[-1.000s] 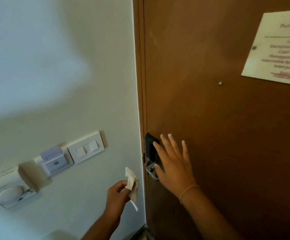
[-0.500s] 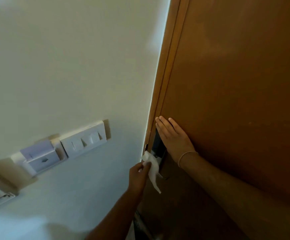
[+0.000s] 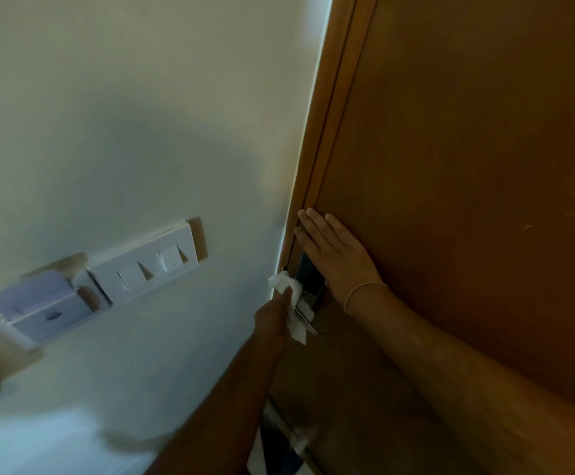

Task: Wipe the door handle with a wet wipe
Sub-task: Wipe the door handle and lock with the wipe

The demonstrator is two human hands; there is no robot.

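Location: interior room entrance, type consistent with a hotel or rented room. Indicators: brown wooden door (image 3: 467, 166) with dark electronic lock plate (image 3: 308, 279); painted wall (image 3: 125, 114) carrying a white switch panel (image 3: 145, 269) and adjacent key-card slot holder (image 3: 44, 311).

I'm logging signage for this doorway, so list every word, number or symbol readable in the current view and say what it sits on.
No words or numbers can be read.
Card holder on the wall: a dark downward arrow symbol; the small marks above it are too blurred to read.
Switch plate: no lettering visible.
Door: no notice or label in this view.
Wet wipe and door handle: no print visible.
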